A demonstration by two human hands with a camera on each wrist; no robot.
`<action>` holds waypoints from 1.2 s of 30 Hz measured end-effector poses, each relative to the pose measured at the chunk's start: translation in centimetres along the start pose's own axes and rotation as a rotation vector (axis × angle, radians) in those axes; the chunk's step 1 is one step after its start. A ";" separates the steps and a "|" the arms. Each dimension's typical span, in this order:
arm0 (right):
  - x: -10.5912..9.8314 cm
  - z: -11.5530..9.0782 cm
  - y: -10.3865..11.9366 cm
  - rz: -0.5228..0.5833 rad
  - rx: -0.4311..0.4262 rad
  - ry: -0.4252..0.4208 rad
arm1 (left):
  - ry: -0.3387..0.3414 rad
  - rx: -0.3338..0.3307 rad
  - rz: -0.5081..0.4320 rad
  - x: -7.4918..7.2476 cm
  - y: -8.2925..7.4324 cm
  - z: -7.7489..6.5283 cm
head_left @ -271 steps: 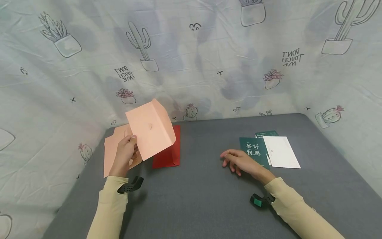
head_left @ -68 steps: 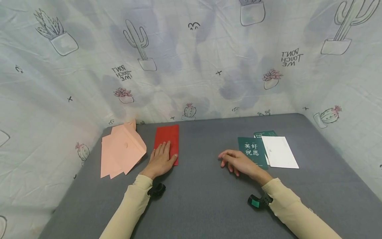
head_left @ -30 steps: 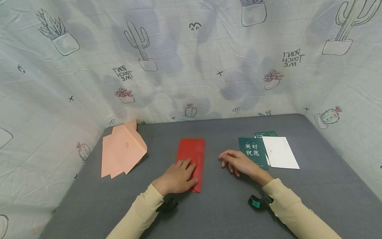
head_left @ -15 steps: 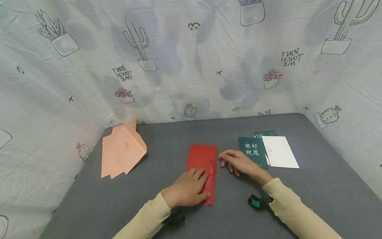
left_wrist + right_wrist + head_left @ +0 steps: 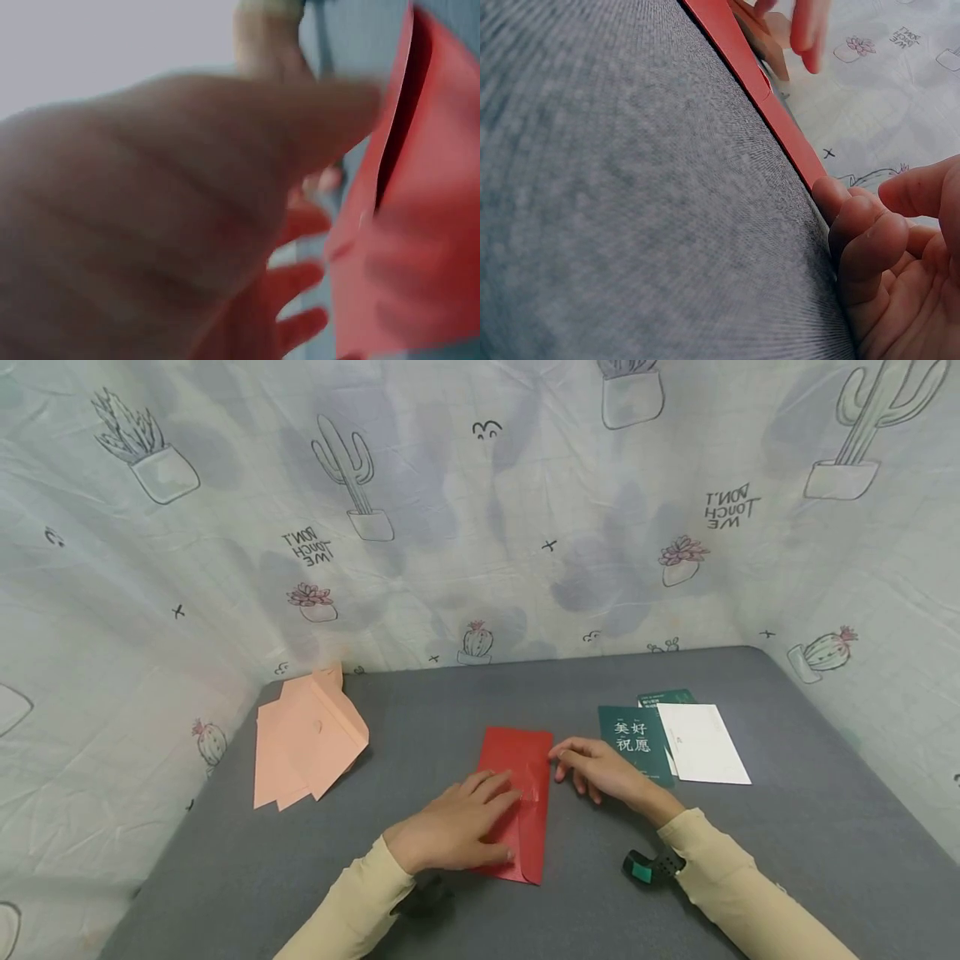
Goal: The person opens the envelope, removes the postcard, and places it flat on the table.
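Observation:
A red envelope [image 5: 534, 843] lies on the grey table between my two hands, its length running away from me. Over its left part hovers my left hand [image 5: 453, 827], fingers spread and relaxed. The left wrist view, blurred, shows those fingertips beside the envelope [image 5: 442, 172] and a dark gap along its flap edge. My right hand [image 5: 600, 768] rests on the table, fingers loosely bent and holding nothing. In the right wrist view its fingertips [image 5: 831, 196] are right at the edge of the red envelope [image 5: 772, 109].
Several pink envelopes [image 5: 300, 743] overlap in a pile at the back left. Near my right hand lie a green card with white characters [image 5: 633, 743], a white card [image 5: 705, 743] and another green card [image 5: 678, 696]. A patterned cloth [image 5: 480, 527] rises behind the table.
The pink envelope once in my left hand lies on the pile. My left hand slid the red envelope rightward and nearer me, then lifted slightly and shifted left. The right hand kept still.

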State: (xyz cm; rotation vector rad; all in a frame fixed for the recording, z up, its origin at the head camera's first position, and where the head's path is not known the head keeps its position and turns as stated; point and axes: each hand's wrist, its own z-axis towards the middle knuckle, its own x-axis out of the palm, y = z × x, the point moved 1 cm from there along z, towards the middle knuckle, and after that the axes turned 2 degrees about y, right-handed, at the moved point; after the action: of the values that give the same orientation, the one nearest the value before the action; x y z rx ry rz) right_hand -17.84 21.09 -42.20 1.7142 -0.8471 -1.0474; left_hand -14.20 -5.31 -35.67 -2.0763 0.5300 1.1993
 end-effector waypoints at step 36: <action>0.2 -0.1 0.3 -0.011 -0.005 -0.012 | -0.126 -0.107 0.122 3.0 1.6 2.2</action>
State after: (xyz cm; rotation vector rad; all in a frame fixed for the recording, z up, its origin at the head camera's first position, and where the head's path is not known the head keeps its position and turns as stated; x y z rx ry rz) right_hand -17.66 20.84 -41.97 1.7120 -0.8421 -1.0672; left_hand -15.03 -4.84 -39.63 -2.0646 0.5506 1.4475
